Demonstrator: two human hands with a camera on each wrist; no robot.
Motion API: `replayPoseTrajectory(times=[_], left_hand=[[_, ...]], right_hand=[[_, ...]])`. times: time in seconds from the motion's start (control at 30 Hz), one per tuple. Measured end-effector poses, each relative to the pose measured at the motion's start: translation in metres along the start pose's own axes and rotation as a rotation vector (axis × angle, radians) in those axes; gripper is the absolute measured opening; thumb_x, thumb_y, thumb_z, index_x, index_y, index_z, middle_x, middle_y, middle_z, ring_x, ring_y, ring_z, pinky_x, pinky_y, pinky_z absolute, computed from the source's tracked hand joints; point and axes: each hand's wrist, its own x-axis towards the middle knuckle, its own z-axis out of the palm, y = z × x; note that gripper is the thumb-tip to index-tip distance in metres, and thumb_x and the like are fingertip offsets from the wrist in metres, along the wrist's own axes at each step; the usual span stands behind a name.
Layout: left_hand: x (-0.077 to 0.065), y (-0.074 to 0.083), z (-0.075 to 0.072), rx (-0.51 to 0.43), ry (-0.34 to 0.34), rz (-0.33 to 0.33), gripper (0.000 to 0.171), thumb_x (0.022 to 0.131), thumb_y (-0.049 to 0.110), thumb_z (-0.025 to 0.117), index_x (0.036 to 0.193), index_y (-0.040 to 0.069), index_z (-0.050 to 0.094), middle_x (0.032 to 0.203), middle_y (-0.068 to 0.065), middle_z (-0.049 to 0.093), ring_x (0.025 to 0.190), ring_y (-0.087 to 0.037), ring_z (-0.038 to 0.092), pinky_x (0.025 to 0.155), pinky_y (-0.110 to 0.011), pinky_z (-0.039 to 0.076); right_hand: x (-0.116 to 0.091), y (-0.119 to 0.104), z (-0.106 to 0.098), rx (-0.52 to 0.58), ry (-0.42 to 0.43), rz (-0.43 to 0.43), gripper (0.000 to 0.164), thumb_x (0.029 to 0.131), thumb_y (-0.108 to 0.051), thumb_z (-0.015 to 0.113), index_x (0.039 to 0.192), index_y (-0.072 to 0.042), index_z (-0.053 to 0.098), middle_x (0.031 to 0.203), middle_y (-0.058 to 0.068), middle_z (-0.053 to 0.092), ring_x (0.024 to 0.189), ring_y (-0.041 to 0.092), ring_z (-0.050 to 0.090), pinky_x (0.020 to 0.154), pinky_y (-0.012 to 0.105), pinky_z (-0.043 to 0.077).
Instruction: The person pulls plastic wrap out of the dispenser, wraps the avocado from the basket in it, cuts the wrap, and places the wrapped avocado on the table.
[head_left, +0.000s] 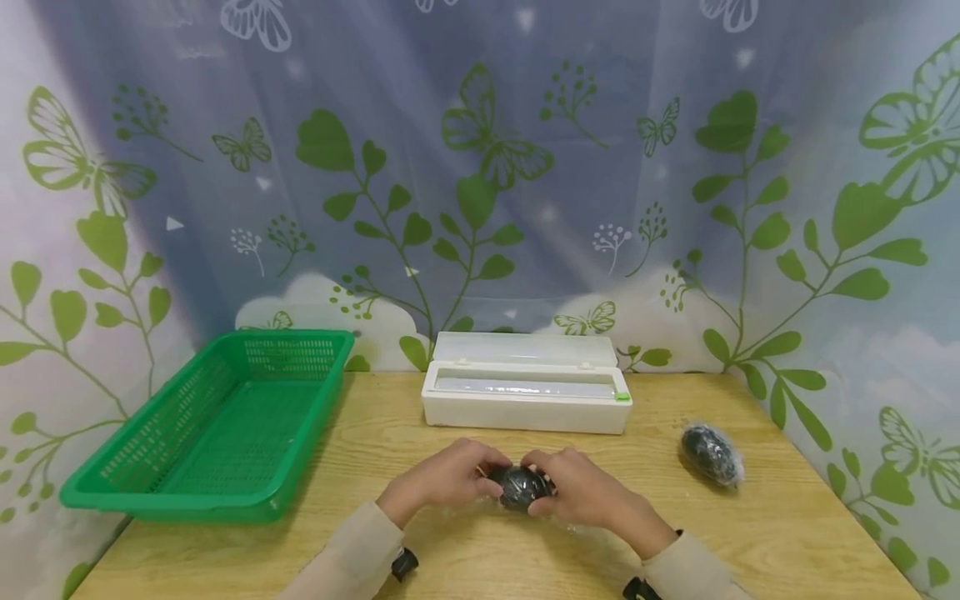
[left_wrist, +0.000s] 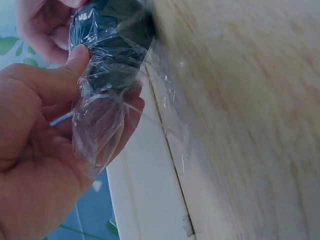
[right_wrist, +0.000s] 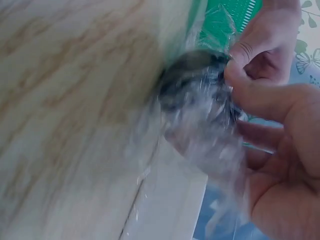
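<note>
A dark oval fruit, like an avocado (head_left: pixel 519 488), is held low over the table between both hands, with clear cling film (left_wrist: pixel 100 122) around it. My left hand (head_left: pixel 457 473) grips its left side, the thumb pressed on the film. From the right, my right hand (head_left: pixel 581 490) grips the other end with thumb and fingers. Loose, crumpled film hangs past the fruit by each palm in the wrist views. Another dark oval fruit (head_left: pixel 709 454), wrapped in film, lies on the table at the right.
Behind the hands stands a white cling film dispenser (head_left: pixel 525 413), its clear lid (head_left: pixel 525 348) raised and a green slider (head_left: pixel 622 397) at its right end. A green plastic basket (head_left: pixel 281 500) sits at the left of the wooden table (head_left: pixel 375 450). A patterned curtain (head_left: pixel 585 183) hangs behind.
</note>
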Motion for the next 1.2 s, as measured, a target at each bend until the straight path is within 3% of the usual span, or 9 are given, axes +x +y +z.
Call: replayPoseTrajectory(times=[0.17, 0.27, 0.5, 0.6, 0.7, 0.8, 0.9, 1.07, 1.2], left_hand=[[-0.002, -0.004, -0.002, 0.031, -0.049, 0.014, 0.032, 0.099, 0.014, 0.068, 0.13, 0.006, 0.07, 0.126, -0.005, 0.075, 0.113, -0.007, 0.068, 0.095, -0.021, 0.056], [-0.003, -0.005, -0.003, 0.017, -0.037, -0.005, 0.034, 0.1, 0.016, 0.067, 0.133, 0.006, 0.069, 0.13, -0.004, 0.073, 0.119, -0.012, 0.067, 0.101, -0.027, 0.056], [-0.006, 0.004, -0.009, 0.063, 0.208, 0.012, 0.041, 0.097, 0.021, 0.073, 0.135, 0.008, 0.066, 0.146, -0.012, 0.06, 0.142, -0.032, 0.05, 0.118, -0.053, 0.042], [-0.006, 0.007, -0.009, 0.079, 0.309, 0.044, 0.033, 0.096, 0.018, 0.074, 0.128, 0.009, 0.069, 0.136, -0.01, 0.062, 0.134, -0.03, 0.052, 0.112, -0.052, 0.047], [-0.005, 0.008, -0.007, 0.052, 0.342, 0.065, 0.025, 0.095, 0.015, 0.075, 0.119, 0.009, 0.072, 0.119, -0.007, 0.068, 0.115, -0.025, 0.061, 0.097, -0.047, 0.055], [-0.003, 0.008, -0.004, 0.011, 0.29, 0.057, 0.022, 0.096, 0.017, 0.074, 0.117, 0.008, 0.073, 0.112, -0.008, 0.07, 0.104, -0.026, 0.066, 0.084, -0.039, 0.059], [-0.002, 0.006, 0.001, -0.037, 0.219, 0.03, 0.026, 0.098, 0.02, 0.073, 0.121, 0.008, 0.071, 0.117, -0.011, 0.07, 0.107, -0.031, 0.067, 0.081, -0.033, 0.059], [0.0, 0.003, 0.008, -0.051, 0.211, -0.003, 0.039, 0.096, 0.026, 0.075, 0.13, 0.009, 0.067, 0.129, -0.008, 0.067, 0.115, -0.032, 0.064, 0.085, -0.031, 0.057], [0.0, 0.002, 0.01, -0.025, 0.201, -0.007, 0.05, 0.093, 0.028, 0.079, 0.136, 0.009, 0.062, 0.135, -0.008, 0.066, 0.119, -0.032, 0.063, 0.094, -0.039, 0.058]], right_hand=[[-0.002, 0.0, -0.002, 0.095, -0.079, 0.019, 0.047, 0.092, -0.032, 0.079, 0.124, 0.0, 0.066, 0.102, 0.013, 0.079, 0.089, 0.016, 0.076, 0.071, 0.021, 0.058], [-0.003, -0.002, -0.003, 0.146, -0.099, 0.06, 0.045, 0.093, -0.033, 0.078, 0.122, 0.0, 0.066, 0.101, 0.013, 0.078, 0.087, 0.016, 0.075, 0.069, 0.022, 0.058], [-0.002, -0.007, -0.002, 0.105, -0.058, 0.161, 0.058, 0.094, -0.045, 0.074, 0.128, 0.001, 0.063, 0.081, 0.003, 0.074, 0.066, 0.008, 0.065, 0.058, 0.024, 0.052], [-0.001, -0.009, 0.001, 0.072, -0.022, 0.196, 0.062, 0.095, -0.05, 0.071, 0.124, 0.004, 0.065, 0.067, -0.002, 0.065, 0.057, 0.007, 0.055, 0.052, 0.024, 0.045], [-0.002, -0.012, 0.004, 0.028, 0.021, 0.227, 0.059, 0.095, -0.054, 0.068, 0.11, 0.003, 0.07, 0.059, -0.003, 0.058, 0.051, 0.007, 0.048, 0.048, 0.024, 0.04], [-0.003, -0.014, 0.004, -0.022, 0.064, 0.254, 0.051, 0.096, -0.054, 0.067, 0.096, -0.003, 0.074, 0.056, -0.002, 0.056, 0.048, 0.007, 0.044, 0.045, 0.023, 0.035], [-0.004, -0.013, 0.002, -0.062, 0.103, 0.275, 0.044, 0.098, -0.049, 0.067, 0.086, -0.008, 0.075, 0.058, -0.003, 0.06, 0.047, 0.008, 0.045, 0.045, 0.024, 0.036], [-0.003, -0.006, 0.0, -0.063, 0.177, 0.253, 0.029, 0.098, -0.038, 0.07, 0.094, -0.01, 0.075, 0.082, 0.003, 0.074, 0.064, 0.013, 0.064, 0.054, 0.029, 0.052], [-0.001, 0.004, -0.003, 0.066, 0.151, 0.157, 0.041, 0.097, -0.03, 0.073, 0.127, -0.002, 0.067, 0.126, 0.018, 0.071, 0.104, 0.035, 0.072, 0.077, 0.043, 0.063]])
